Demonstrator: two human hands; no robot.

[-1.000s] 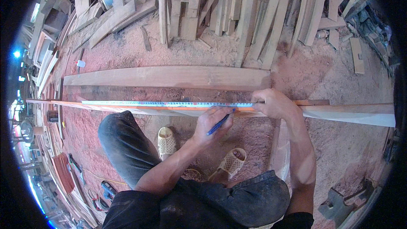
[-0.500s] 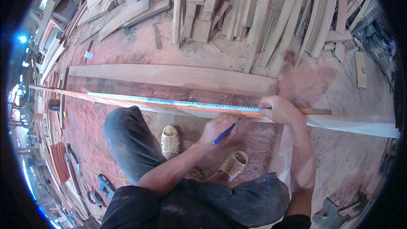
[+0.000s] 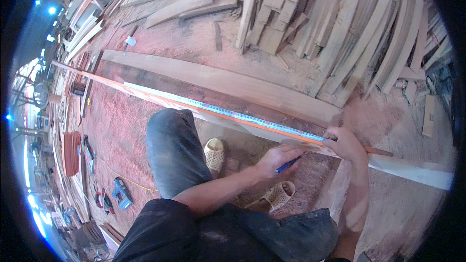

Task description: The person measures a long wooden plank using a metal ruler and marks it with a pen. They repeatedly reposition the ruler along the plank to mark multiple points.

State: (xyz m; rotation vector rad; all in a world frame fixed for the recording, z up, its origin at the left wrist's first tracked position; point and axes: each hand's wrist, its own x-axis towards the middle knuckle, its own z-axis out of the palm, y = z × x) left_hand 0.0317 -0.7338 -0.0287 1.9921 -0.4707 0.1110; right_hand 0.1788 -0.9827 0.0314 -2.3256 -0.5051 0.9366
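A blue pen (image 3: 287, 166) is held in my left hand (image 3: 277, 159), whose fingers close round it just on my side of a long, narrow board (image 3: 233, 125). Along that board stretches a white-and-blue measuring tape (image 3: 252, 116), with an orange strip beside it. My right hand (image 3: 347, 144) pinches the tape's right end against the board; a small dark piece shows between the fingers, too covered to make out. Beyond the tape lies a wider pale plank (image 3: 228, 80), roughly parallel to it.
Stacked planks (image 3: 340, 24) lean in rows at the far side. A cordless power tool (image 3: 121, 193) lies at the left near a yellow cord (image 3: 124, 176). My sandalled feet rest on the dusty floor below the board. A white plank (image 3: 412, 171) extends at the right.
The whole view has turned, so the boards now slope down to the right. Both hands appear further right and lower, still holding the pen and tape end.
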